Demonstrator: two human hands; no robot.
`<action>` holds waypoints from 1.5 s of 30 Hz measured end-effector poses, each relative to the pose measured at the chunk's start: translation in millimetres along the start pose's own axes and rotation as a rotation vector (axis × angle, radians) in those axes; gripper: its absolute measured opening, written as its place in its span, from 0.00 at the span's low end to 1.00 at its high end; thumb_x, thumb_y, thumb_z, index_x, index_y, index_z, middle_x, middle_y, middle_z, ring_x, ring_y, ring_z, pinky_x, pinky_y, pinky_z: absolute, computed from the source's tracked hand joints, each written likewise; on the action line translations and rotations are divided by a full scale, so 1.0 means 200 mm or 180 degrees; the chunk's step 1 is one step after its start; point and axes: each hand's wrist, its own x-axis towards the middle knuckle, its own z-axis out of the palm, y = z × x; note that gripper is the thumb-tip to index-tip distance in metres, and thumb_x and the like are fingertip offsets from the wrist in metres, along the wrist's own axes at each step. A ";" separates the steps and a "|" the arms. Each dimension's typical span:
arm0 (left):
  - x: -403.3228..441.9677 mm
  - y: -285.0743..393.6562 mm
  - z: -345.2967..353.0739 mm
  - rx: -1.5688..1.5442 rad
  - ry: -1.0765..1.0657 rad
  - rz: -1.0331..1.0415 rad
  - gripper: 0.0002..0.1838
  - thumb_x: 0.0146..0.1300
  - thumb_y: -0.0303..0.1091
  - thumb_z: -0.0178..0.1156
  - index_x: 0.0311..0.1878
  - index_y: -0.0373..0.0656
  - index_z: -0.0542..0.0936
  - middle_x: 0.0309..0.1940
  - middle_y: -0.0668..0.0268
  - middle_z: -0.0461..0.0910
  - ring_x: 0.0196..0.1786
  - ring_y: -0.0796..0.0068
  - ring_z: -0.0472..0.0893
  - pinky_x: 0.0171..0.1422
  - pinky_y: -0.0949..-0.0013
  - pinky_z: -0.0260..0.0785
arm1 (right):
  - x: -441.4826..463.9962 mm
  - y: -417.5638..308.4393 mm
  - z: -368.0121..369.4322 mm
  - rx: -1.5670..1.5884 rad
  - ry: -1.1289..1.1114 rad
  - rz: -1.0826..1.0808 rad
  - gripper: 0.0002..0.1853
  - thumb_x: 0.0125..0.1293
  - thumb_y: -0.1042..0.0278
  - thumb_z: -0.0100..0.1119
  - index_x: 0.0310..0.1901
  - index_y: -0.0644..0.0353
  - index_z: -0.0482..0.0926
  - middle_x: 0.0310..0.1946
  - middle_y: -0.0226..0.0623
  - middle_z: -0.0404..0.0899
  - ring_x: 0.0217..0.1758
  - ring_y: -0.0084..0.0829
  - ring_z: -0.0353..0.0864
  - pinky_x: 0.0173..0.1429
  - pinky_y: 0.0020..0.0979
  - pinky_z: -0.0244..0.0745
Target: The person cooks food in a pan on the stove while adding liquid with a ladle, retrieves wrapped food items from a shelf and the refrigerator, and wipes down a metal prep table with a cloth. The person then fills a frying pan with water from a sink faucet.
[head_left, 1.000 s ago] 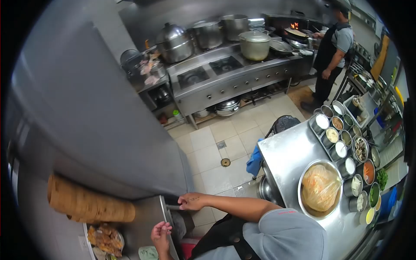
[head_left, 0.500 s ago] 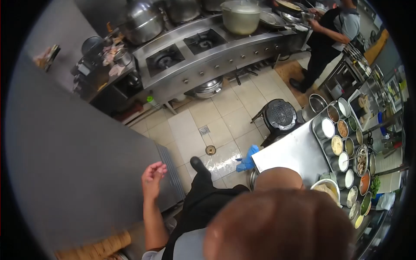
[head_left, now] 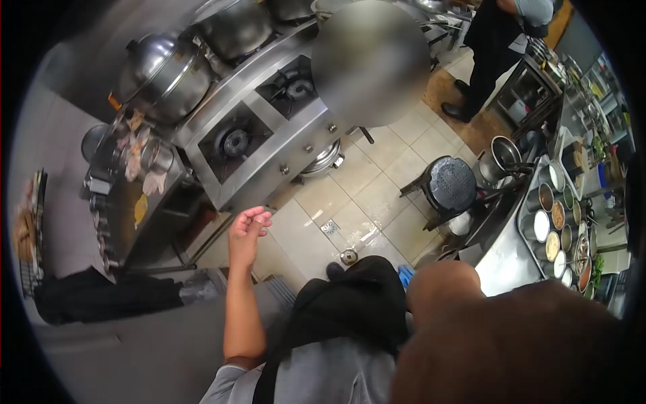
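My left hand (head_left: 249,227) is raised in front of me on the left, over the floor near the stove's front corner. Its fingers are loosely bent, slightly apart, and nothing shows in them. A large, dark, blurred shape fills the lower right, very close to the camera; it appears to be my raised right arm or right hand (head_left: 525,343), its fingers not distinguishable. Beyond my left hand stands a steel stove (head_left: 252,151) with black burners. On my right is a steel counter (head_left: 506,264) with several containers of food, partly hidden by my arm.
A black round-topped stool (head_left: 452,185) stands on the tiled floor (head_left: 377,175), beside a steel pot (head_left: 503,158). A person (head_left: 494,54) in dark clothing stands at the back right. Large pots (head_left: 168,77) sit behind the stove. A round blur covers part of the stove.
My view has turned and moved toward the stove, which now looks closer. My left hand has risen in the picture, still loosely bent. The dark shape has shifted right.
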 end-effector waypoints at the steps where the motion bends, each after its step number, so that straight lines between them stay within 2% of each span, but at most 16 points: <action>1: 0.10 0.02 0.00 -0.0002 -0.0059 -0.0017 0.15 0.67 0.35 0.58 0.53 0.37 0.76 0.44 0.61 0.83 0.42 0.77 0.81 0.44 0.75 0.70 | 0.03 -0.05 -0.07 -0.0343 -0.0114 0.1035 0.38 0.47 0.74 0.70 0.61 0.73 0.64 0.35 0.60 0.81 0.23 0.40 0.82 0.26 0.34 0.84; 3: 0.25 0.02 0.01 0.0072 -0.0180 -0.0036 0.15 0.67 0.35 0.58 0.53 0.37 0.76 0.44 0.62 0.83 0.41 0.77 0.81 0.43 0.75 0.70 | 0.08 -0.11 -0.21 -0.0766 -0.0406 0.2779 0.37 0.48 0.73 0.70 0.60 0.72 0.65 0.35 0.59 0.81 0.23 0.40 0.82 0.27 0.34 0.84; 8: 0.50 -0.03 -0.05 0.0207 0.0025 -0.0181 0.15 0.67 0.33 0.58 0.53 0.36 0.75 0.44 0.63 0.82 0.43 0.78 0.80 0.47 0.74 0.71 | 0.12 -0.18 -0.64 -0.0693 -0.0079 0.4153 0.33 0.49 0.70 0.69 0.57 0.72 0.67 0.34 0.56 0.81 0.25 0.39 0.81 0.28 0.34 0.82; 13: 0.50 -0.08 -0.29 0.0229 0.0854 -0.0522 0.16 0.65 0.32 0.60 0.53 0.34 0.75 0.42 0.66 0.81 0.44 0.80 0.78 0.51 0.75 0.70 | -0.03 -0.19 -1.04 -0.0198 0.0895 0.4781 0.29 0.51 0.67 0.67 0.54 0.71 0.69 0.33 0.54 0.80 0.26 0.39 0.81 0.29 0.33 0.80; 20: 0.29 -0.29 -0.59 0.0082 0.2042 -0.0906 0.15 0.65 0.32 0.60 0.51 0.34 0.77 0.37 0.68 0.81 0.37 0.82 0.77 0.43 0.76 0.70 | -0.42 -0.29 -1.33 0.0378 0.1991 0.5426 0.25 0.54 0.63 0.66 0.49 0.70 0.71 0.32 0.51 0.80 0.28 0.38 0.80 0.30 0.33 0.78; 23: 0.28 -0.36 -0.72 -0.0012 0.2252 -0.1168 0.14 0.64 0.30 0.59 0.51 0.35 0.77 0.36 0.68 0.81 0.35 0.83 0.76 0.38 0.77 0.69 | -0.57 -0.38 -1.37 0.0477 0.1963 0.5829 0.24 0.55 0.61 0.65 0.47 0.70 0.73 0.32 0.49 0.80 0.28 0.38 0.80 0.31 0.33 0.77; 26: 0.29 -0.45 -0.92 -0.0080 0.2139 -0.1109 0.17 0.66 0.37 0.58 0.55 0.40 0.75 0.44 0.66 0.82 0.41 0.79 0.81 0.41 0.74 0.71 | -0.76 -0.44 -1.38 0.0744 0.1882 0.6145 0.23 0.56 0.59 0.65 0.45 0.70 0.74 0.31 0.48 0.80 0.29 0.37 0.80 0.32 0.32 0.76; 31: 0.49 -0.46 -1.25 -0.0322 0.2183 -0.1206 0.15 0.67 0.36 0.56 0.54 0.42 0.76 0.43 0.66 0.82 0.40 0.78 0.81 0.40 0.73 0.72 | -0.96 -0.55 -1.44 0.0901 0.1687 0.6430 0.22 0.58 0.56 0.63 0.42 0.69 0.75 0.30 0.45 0.79 0.30 0.37 0.79 0.33 0.32 0.75; 33: 0.61 -0.38 -1.34 -0.0462 0.2376 -0.1120 0.13 0.66 0.32 0.55 0.52 0.42 0.76 0.39 0.69 0.82 0.38 0.80 0.80 0.36 0.75 0.69 | -1.00 -0.59 -1.48 0.0872 0.1591 0.6524 0.22 0.58 0.54 0.63 0.41 0.69 0.76 0.30 0.45 0.79 0.31 0.37 0.79 0.33 0.32 0.74; 37: 0.89 -0.30 -1.44 -0.0437 0.2082 -0.0672 0.14 0.68 0.37 0.56 0.53 0.43 0.76 0.43 0.66 0.83 0.39 0.77 0.81 0.40 0.73 0.71 | -0.88 -0.65 -1.61 0.0474 0.1276 0.6759 0.22 0.60 0.52 0.62 0.38 0.68 0.78 0.29 0.43 0.79 0.32 0.36 0.79 0.34 0.31 0.73; 40: 1.11 -0.30 -1.37 -0.0166 0.1564 -0.0764 0.17 0.68 0.43 0.57 0.53 0.42 0.76 0.43 0.64 0.82 0.40 0.76 0.81 0.42 0.71 0.71 | -0.57 -0.78 -1.71 -0.0630 0.1085 0.7497 0.22 0.61 0.50 0.61 0.36 0.68 0.79 0.29 0.41 0.79 0.32 0.36 0.79 0.35 0.31 0.72; 41: 1.16 -0.29 -1.31 -0.0248 0.1353 -0.0787 0.17 0.68 0.44 0.57 0.52 0.42 0.76 0.43 0.64 0.82 0.40 0.75 0.81 0.42 0.71 0.71 | -0.38 -0.84 -1.64 -0.2398 0.0915 0.7913 0.22 0.61 0.52 0.63 0.38 0.69 0.78 0.30 0.41 0.80 0.33 0.34 0.78 0.39 0.30 0.73; 42: 1.20 -0.30 -1.26 -0.0130 0.1091 -0.0779 0.19 0.69 0.46 0.57 0.54 0.43 0.76 0.41 0.64 0.82 0.39 0.76 0.81 0.40 0.71 0.72 | -0.19 -0.97 -1.68 -0.3047 0.0286 0.8434 0.19 0.61 0.57 0.63 0.42 0.68 0.77 0.34 0.39 0.80 0.36 0.30 0.78 0.43 0.29 0.72; 43: 1.24 -0.30 -1.19 -0.0081 0.0865 -0.0828 0.19 0.68 0.45 0.58 0.53 0.42 0.76 0.41 0.64 0.82 0.38 0.76 0.81 0.39 0.71 0.72 | -0.04 -1.06 -1.68 -0.4359 0.0339 0.8915 0.16 0.63 0.60 0.62 0.43 0.66 0.76 0.37 0.35 0.80 0.40 0.24 0.77 0.45 0.28 0.72; 44: 1.27 -0.29 -1.10 -0.0016 0.0684 -0.0898 0.18 0.68 0.44 0.58 0.52 0.41 0.76 0.40 0.64 0.82 0.38 0.75 0.81 0.38 0.72 0.72 | 0.12 -1.23 -1.69 -0.5732 0.0399 0.8912 0.15 0.64 0.61 0.63 0.44 0.65 0.76 0.38 0.32 0.79 0.42 0.22 0.76 0.47 0.26 0.72; 45: 1.28 -0.26 -1.00 0.0100 0.0521 -0.0897 0.16 0.67 0.42 0.58 0.51 0.41 0.76 0.40 0.64 0.82 0.37 0.75 0.81 0.38 0.72 0.72 | 0.35 -1.44 -1.70 -0.7030 -0.0104 0.8751 0.15 0.64 0.62 0.63 0.44 0.65 0.76 0.36 0.31 0.79 0.40 0.20 0.76 0.46 0.25 0.73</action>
